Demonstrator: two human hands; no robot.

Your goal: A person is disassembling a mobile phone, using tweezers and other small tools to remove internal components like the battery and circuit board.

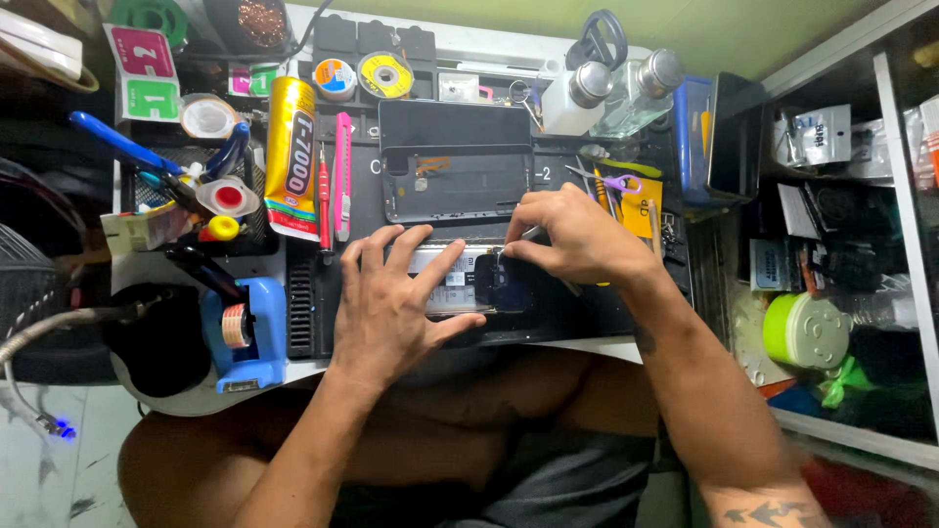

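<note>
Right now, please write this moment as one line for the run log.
left hand: flat on opened phone | right hand: pinching thin tool at phone's top edge | behind: detached back cover, yellow glue tube

black work mat [587, 308] | opened phone [469, 284] | back cover [455, 181] | yellow glue tube [290, 156] | blue tape dispenser [245, 332]
</note>
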